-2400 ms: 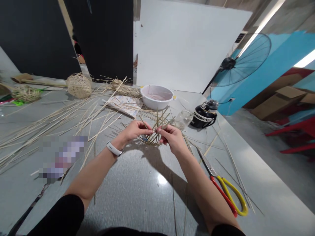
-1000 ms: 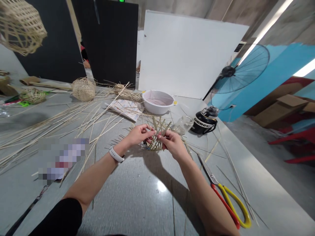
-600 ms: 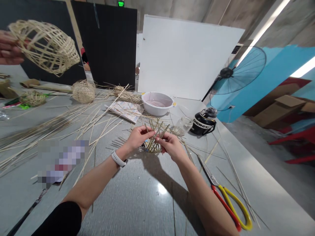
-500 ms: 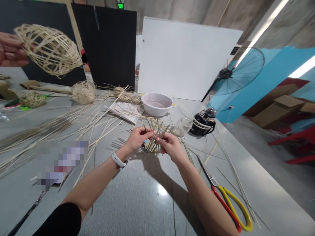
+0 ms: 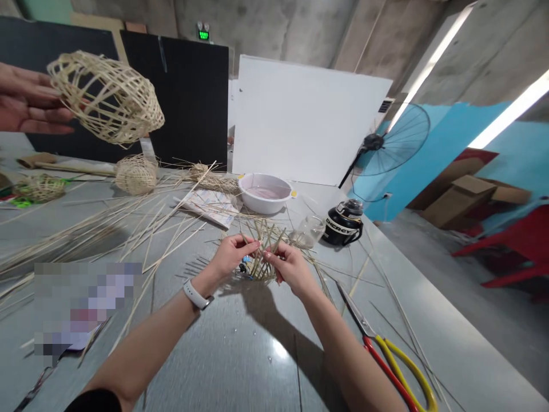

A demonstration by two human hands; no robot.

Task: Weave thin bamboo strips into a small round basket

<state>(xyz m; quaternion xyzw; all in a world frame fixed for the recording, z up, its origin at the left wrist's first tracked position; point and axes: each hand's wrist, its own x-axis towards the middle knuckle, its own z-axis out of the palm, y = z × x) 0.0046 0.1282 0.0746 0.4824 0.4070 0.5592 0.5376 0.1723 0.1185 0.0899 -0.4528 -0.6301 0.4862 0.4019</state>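
Both of my hands are at a small, half-woven bamboo basket (image 5: 262, 269) on the grey table, its loose strips sticking up and outward. My left hand (image 5: 234, 256), with a white watch band at the wrist, pinches strips at the basket's upper left. Close beside it, my right hand (image 5: 289, 264) has thumb and fingers pinched on strips at the upper right. Something blue and black shows inside the weave, too small to name. At the upper left, another person's hand (image 5: 30, 100) holds up a pale woven bamboo basket (image 5: 111, 100).
Large scissors (image 5: 377, 346) with red and yellow handles lie right of my forearm. Beyond my hands stand a white basin (image 5: 266, 193), a glass jar (image 5: 312, 229) and a black jug (image 5: 343, 223). Long bamboo strips (image 5: 98, 229) spread across the left; a round woven basket (image 5: 136, 174) sits behind them.
My view has tilted up and turned slightly, so the table things appear lower and further left. The other person's raised basket has shifted right. My hands stay pinched on the small basket's strips.
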